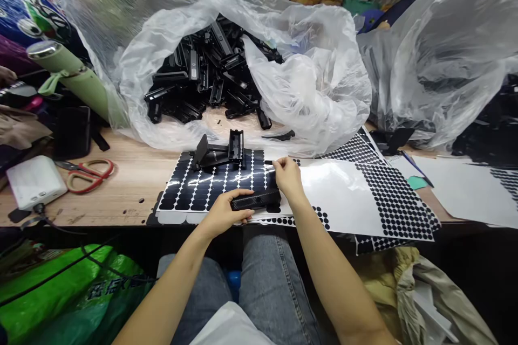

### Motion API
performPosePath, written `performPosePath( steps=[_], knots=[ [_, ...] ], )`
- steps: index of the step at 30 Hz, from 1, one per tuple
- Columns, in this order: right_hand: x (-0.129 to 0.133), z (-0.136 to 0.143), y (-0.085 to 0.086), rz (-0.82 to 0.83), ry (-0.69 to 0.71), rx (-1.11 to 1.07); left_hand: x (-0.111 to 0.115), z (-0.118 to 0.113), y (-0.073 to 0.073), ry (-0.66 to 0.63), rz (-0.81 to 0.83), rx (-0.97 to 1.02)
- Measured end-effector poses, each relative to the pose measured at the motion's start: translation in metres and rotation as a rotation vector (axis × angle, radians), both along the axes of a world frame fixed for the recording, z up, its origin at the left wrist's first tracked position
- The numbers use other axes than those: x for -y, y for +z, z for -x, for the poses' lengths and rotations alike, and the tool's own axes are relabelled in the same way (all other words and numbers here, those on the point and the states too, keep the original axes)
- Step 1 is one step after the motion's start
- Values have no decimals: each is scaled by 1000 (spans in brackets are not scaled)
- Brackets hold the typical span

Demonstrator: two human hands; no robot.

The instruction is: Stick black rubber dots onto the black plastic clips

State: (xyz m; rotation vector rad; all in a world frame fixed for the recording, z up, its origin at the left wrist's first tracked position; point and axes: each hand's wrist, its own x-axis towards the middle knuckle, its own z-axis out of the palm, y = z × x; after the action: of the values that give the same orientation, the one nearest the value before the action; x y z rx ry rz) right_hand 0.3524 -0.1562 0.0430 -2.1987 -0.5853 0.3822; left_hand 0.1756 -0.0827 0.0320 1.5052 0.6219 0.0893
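My left hand (230, 210) is wrapped round the near end of a long black textured plastic part (256, 200), held level above the sheets. Just behind it, my right hand (288, 177) pinches the end of a small black strip (268, 162) at a sheet of black stickers (218, 186). White sheets with round black stickers (392, 199) spread to the right. Beyond my left hand, a few black plastic parts (236, 145) rest on the sticker sheet, one of them standing upright.
An open clear plastic bag (311, 86) holds a heap of black parts (202, 75) at the back. To the left are red-handled scissors (89, 175), a white power bank (35, 182), a dark phone (73, 132) and a green bottle (83, 83).
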Motion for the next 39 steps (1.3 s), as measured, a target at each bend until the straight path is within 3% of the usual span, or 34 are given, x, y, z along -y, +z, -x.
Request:
performPosePath(
  steps=[3,5,9,24,39],
  knots=[
    [24,27,10,-193,138,-280,0,-1,-1,6,25,-13],
    [38,48,12,-231,251,-394,1,-2,-2,19,27,-8],
    [47,72,6,-237,281,-344,2,-1,-3,31,13,22],
    [41,83,6,-147,209,-289,4,1,-6,43,79,42],
    [36,93,0,-177,201,-97,4,1,-6,40,65,54]
  ],
)
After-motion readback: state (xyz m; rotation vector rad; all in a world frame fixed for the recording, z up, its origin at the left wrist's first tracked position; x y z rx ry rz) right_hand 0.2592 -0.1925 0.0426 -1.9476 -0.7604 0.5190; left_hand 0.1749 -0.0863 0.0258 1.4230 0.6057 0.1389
